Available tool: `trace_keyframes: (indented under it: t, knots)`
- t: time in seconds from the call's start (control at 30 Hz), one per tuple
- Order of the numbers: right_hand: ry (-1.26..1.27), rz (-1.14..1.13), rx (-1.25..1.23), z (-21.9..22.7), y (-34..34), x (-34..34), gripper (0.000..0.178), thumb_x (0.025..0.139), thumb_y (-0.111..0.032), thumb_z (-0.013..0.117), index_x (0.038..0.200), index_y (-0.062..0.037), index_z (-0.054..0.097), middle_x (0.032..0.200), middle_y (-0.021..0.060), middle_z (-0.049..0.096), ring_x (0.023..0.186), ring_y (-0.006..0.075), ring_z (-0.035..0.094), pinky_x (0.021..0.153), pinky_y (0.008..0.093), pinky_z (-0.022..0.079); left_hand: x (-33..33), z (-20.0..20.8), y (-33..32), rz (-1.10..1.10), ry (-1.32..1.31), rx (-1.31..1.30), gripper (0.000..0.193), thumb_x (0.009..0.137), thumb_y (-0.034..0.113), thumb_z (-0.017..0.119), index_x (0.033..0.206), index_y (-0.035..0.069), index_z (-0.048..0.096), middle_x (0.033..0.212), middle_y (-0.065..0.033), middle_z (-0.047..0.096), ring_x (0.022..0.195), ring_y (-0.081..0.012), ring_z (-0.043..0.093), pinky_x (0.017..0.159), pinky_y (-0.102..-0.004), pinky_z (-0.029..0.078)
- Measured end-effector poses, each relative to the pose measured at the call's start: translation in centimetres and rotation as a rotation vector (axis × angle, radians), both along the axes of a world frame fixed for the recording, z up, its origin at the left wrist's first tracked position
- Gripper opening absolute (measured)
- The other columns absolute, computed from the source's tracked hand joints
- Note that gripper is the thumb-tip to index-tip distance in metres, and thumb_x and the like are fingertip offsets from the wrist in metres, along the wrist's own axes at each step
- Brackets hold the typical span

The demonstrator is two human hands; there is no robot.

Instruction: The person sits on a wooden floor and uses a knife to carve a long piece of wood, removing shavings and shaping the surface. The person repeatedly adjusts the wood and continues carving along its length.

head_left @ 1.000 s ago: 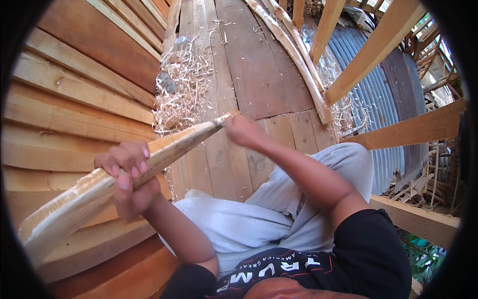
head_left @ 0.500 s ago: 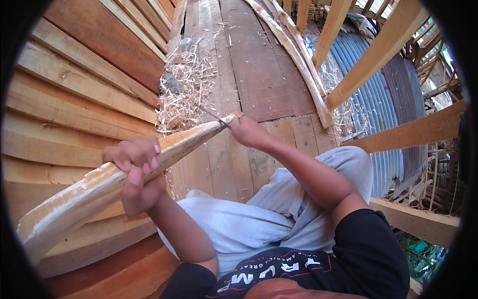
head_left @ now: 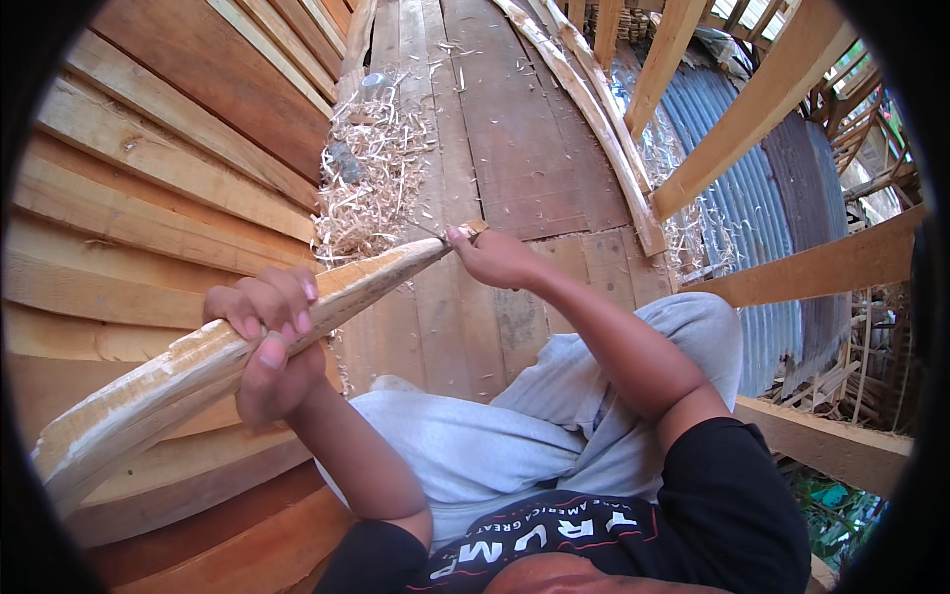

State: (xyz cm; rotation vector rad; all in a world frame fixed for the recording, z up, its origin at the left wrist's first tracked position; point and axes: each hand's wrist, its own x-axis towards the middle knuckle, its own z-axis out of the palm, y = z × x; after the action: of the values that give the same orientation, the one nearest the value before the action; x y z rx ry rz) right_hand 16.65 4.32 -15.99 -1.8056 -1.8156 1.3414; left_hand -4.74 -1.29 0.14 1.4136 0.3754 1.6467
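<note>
Wood in one long, pale, roughly tapered length slants through the grip of the left hand, whose fingers wrap over the top edge while the thumb presses from the near side. Beyond that grip, toward the narrow end, the right hand is clenched around a thin, dark, straight tool. From where I stand, the tightest edge lies left of the left grip, where a wall of overlapping tan boards runs close by the wood. Ahead of the right fist, brown plank flooring stretches between a heap of pale curled shavings and two long, bent, peeled poles; to the fist's right, past the knee in light-grey trousers, a squared tan rail bounds the space. The right fist hides the tool's handle and part of the wood's tip, so I can't tell how the two meet. Behind the left grip, the wide end runs into the dark rim of the view. A small grey cylinder beyond the shavings is hard to make out.
</note>
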Motion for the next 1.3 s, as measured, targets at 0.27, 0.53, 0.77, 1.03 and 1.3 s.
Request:
trace_keyframes:
  t: [0.27,0.53,0.77,1.03,1.3]
  knots:
    - [0.374,0.272,-0.430,5.2,-0.7,2.9,0.035,0.096,-0.040,0.044,0.102,-0.0053,0.046,0.069,0.0051,0.053,0.052,0.0145,0.058,0.038,0.0284,0.050,0.0,0.0,-0.1,0.002,0.002,0.014,0.023,0.069,0.010,0.057,0.083,0.011,0.039,0.066,-0.0039,0.043,0.063,-0.0162,0.045,0.072,-0.0372,0.037]
    - [0.311,0.323,-0.479,3.8,-1.0,3.6,0.043,0.098,-0.044,0.037,0.115,-0.0064,0.047,0.080,0.0085,0.062,0.062,0.0150,0.067,0.034,0.0240,0.046,-0.8,-0.2,0.4,-0.038,-0.020,0.023,0.022,0.069,0.010,0.056,0.082,0.011,0.038,0.065,-0.0036,0.042,0.063,-0.0162,0.044,0.072,-0.0368,0.037]
    - [0.197,0.250,-0.475,3.5,-1.7,3.2,0.041,0.098,-0.044,0.040,0.116,-0.0076,0.048,0.082,0.0087,0.062,0.064,0.0141,0.066,0.035,0.0228,0.039,-1.3,-0.3,0.4,-0.081,0.046,0.038,0.019,0.071,0.012,0.053,0.086,0.012,0.040,0.070,-0.0014,0.043,0.068,-0.0139,0.043,0.077,-0.0360,0.035]
    - [0.203,0.211,-0.248,3.7,-2.4,2.0,0.044,0.098,-0.039,0.037,0.119,-0.0014,0.047,0.088,0.0129,0.059,0.073,0.0179,0.062,0.051,0.0317,0.050,-1.1,-0.2,0.4,-0.057,0.028,0.028,0.019,0.071,0.012,0.054,0.085,0.012,0.041,0.069,-0.0011,0.042,0.068,-0.0139,0.043,0.076,-0.0361,0.035]
    - [0.070,0.206,-0.064,2.4,-2.0,0.5,0.049,0.101,-0.033,0.027,0.112,0.0079,0.051,0.113,0.0258,0.058,0.101,0.0398,0.059,0.084,0.0460,0.047,-1.0,-0.2,0.2,-0.013,0.001,0.001,0.019,0.071,0.012,0.054,0.084,0.012,0.042,0.068,-0.0009,0.042,0.068,-0.0142,0.043,0.076,-0.0358,0.035]
